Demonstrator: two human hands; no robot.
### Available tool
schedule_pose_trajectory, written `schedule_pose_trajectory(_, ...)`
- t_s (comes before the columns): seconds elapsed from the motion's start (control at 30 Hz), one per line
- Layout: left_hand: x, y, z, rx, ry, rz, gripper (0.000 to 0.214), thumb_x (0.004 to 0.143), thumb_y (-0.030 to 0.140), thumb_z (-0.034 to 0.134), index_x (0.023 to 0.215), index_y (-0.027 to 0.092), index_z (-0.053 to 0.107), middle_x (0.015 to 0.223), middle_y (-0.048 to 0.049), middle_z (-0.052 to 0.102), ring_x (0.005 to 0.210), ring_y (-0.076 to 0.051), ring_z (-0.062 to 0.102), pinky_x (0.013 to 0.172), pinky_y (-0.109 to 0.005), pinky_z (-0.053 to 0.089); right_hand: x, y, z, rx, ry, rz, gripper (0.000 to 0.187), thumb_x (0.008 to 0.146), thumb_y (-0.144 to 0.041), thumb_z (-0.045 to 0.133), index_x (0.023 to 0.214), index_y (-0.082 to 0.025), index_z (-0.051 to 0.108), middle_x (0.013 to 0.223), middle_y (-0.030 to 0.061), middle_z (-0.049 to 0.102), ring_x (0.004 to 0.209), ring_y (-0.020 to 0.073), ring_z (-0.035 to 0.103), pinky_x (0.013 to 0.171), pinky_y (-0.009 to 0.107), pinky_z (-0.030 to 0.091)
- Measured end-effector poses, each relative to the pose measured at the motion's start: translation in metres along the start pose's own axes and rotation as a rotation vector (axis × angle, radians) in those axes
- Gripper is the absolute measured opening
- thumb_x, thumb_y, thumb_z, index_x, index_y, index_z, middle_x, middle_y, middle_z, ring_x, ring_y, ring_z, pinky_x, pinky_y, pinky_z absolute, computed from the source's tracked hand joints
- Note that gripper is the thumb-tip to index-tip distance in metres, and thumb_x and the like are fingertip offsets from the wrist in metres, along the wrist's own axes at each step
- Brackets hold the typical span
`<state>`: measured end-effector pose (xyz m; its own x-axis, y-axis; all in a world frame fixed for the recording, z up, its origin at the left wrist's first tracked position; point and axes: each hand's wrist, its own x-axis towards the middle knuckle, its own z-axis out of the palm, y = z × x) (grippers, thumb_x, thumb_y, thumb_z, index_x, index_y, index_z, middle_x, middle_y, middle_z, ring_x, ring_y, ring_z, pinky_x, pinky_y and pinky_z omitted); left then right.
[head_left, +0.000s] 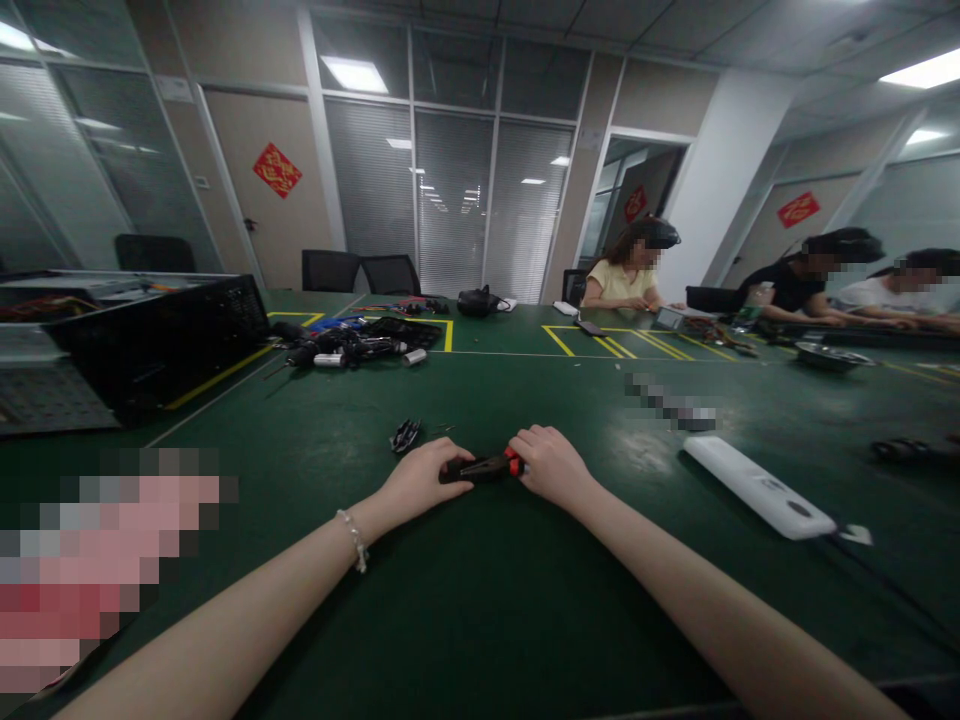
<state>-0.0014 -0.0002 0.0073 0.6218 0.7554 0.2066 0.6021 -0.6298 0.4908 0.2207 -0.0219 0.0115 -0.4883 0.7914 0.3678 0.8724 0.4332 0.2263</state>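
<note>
My right hand (551, 460) is closed around the handles of pliers (491, 467), red and black, whose dark jaws point left. My left hand (421, 474), a bracelet at its wrist, pinches a small black piece (451, 470) at the jaw end. Whether the jaws grip that piece I cannot tell. Both hands are low over the green table. Just beyond my left hand lies a small dark bundle (406, 435), with thin bits (444, 429) beside it.
An open black computer case (165, 340) stands at left. Behind my hands lies a heap of tools and cables (360, 342). A white power strip (757, 487) with its cord is at right, beyond it a metal bowl (832, 357). Several people sit along the far right side.
</note>
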Motion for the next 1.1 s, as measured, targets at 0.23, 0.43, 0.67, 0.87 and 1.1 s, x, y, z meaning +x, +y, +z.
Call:
schedule_pose_trajectory(0.23, 0.0004, -0.0019, 0.0007, -0.01, 0.001, 0.005, 0.031, 0.071, 0.036, 0.058, 0.099, 0.025, 0.055, 0.094, -0.0006, 0.052, 0.079, -0.016, 0.052, 0.069, -0.027, 0.041, 0.0006, 0.0005, 0.0002, 0.009, -0.015, 0.012, 0.014, 0.069, -0.014, 0.049, 0.081, -0.015, 0.056, 0.08, 0.0052, 0.057, 0.073, 0.0154, 0.046, 0.065, 0.026, 0.03)
schedule_pose_trajectory(0.43, 0.0004, -0.0004, 0.0003, -0.006, -0.005, -0.01, 0.032, 0.071, 0.038, 0.058, 0.1, 0.024, 0.055, 0.095, -0.0011, 0.053, 0.079, -0.016, 0.052, 0.07, -0.028, 0.041, 0.0005, 0.0003, -0.0004, 0.017, -0.007, 0.001, 0.014, 0.069, -0.014, 0.048, 0.08, -0.015, 0.056, 0.08, 0.0051, 0.057, 0.073, 0.0152, 0.046, 0.065, 0.026, 0.03)
schedule_pose_trajectory(0.67, -0.0009, 0.0027, -0.0013, 0.011, 0.007, 0.002, 0.031, 0.071, 0.036, 0.057, 0.1, 0.025, 0.055, 0.093, -0.0006, 0.053, 0.079, -0.016, 0.052, 0.07, -0.027, 0.041, 0.0006, 0.0012, 0.0008, -0.012, -0.019, -0.001, 0.014, 0.067, -0.017, 0.05, 0.08, -0.016, 0.056, 0.08, 0.005, 0.057, 0.073, 0.016, 0.046, 0.065, 0.027, 0.03)
schedule_pose_trajectory(0.87, -0.0004, 0.003, -0.0012, 0.008, 0.0, -0.016, 0.031, 0.071, 0.036, 0.058, 0.1, 0.025, 0.056, 0.093, -0.0006, 0.053, 0.078, -0.016, 0.052, 0.068, -0.026, 0.041, -0.0001, -0.0001, 0.0026, -0.006, -0.008, 0.002, 0.014, 0.068, -0.015, 0.049, 0.081, -0.016, 0.056, 0.08, 0.0056, 0.057, 0.073, 0.0157, 0.046, 0.064, 0.026, 0.029)
schedule_pose_trajectory(1.1, -0.0004, -0.0001, -0.0008, -0.001, 0.006, 0.002, 0.03, 0.071, 0.036, 0.058, 0.099, 0.026, 0.056, 0.093, 0.0, 0.053, 0.079, -0.016, 0.051, 0.068, -0.026, 0.041, 0.0005, 0.0008, 0.0016, 0.008, -0.002, -0.006, 0.015, 0.068, -0.016, 0.05, 0.081, -0.015, 0.056, 0.08, 0.0055, 0.057, 0.073, 0.0159, 0.046, 0.065, 0.026, 0.03)
